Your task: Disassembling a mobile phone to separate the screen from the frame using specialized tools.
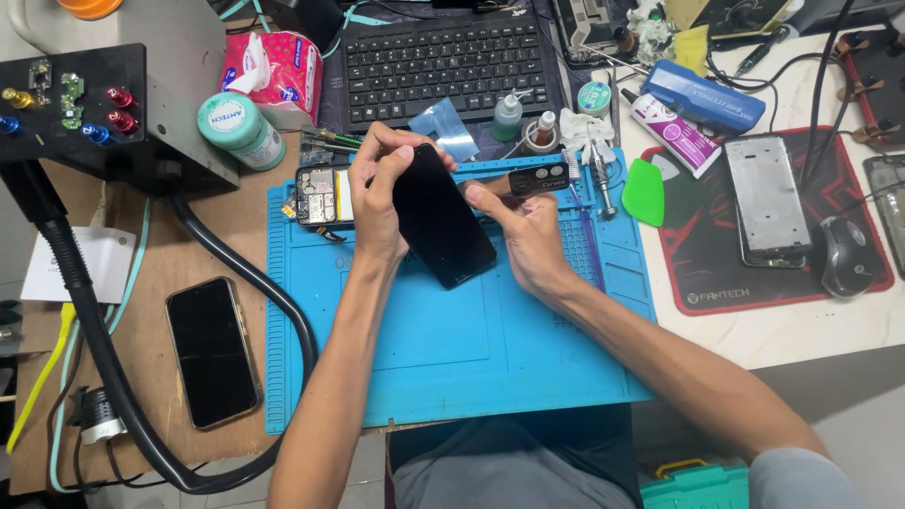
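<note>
Above blue repair mat [471,358], black phone screen [441,219] was held between both hands, long axis tilted upper-left to lower-right; left hand [377,193] gripped top edge, right hand [528,231] pinched right edge, equally near.

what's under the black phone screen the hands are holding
Under the black phone screen lies the blue work mat. The left hand and right hand grip its edges. The opened phone body sits beside it, partly hidden by the left hand; the screen's underside cannot be seen.

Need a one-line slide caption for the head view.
Both hands, left and right, hold a black phone screen over a blue repair mat.
</note>
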